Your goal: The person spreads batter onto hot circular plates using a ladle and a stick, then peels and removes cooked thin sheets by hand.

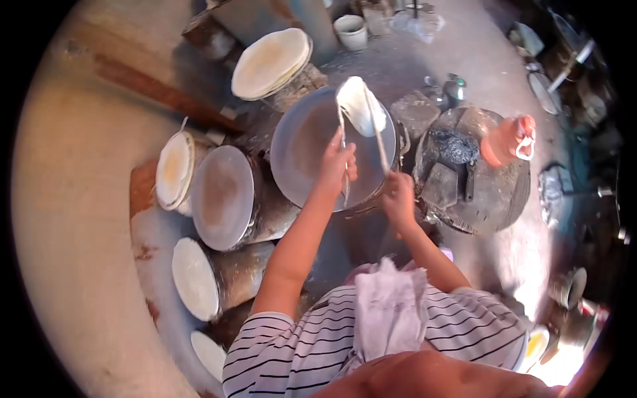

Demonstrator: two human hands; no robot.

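My left hand [336,167] is closed around a thin light stick [342,126], which also shows below the fist. My right hand [398,197] grips a second thin stick [381,140], slanting up and away from me. At the far ends of both sticks is a soft white sheet or mass [360,106]; I cannot tell whether it is dough or cloth. It is above the right part of a wide round grey pan [298,142] with a brownish middle.
On the left stand a smaller round pan [222,199] and a pale disc [196,278]. Stacked flat rounds [272,63] lie behind the large pan. A round wooden block [491,202] at right bears a reddish plastic jug [507,140] and a dark crumpled bundle [455,146].
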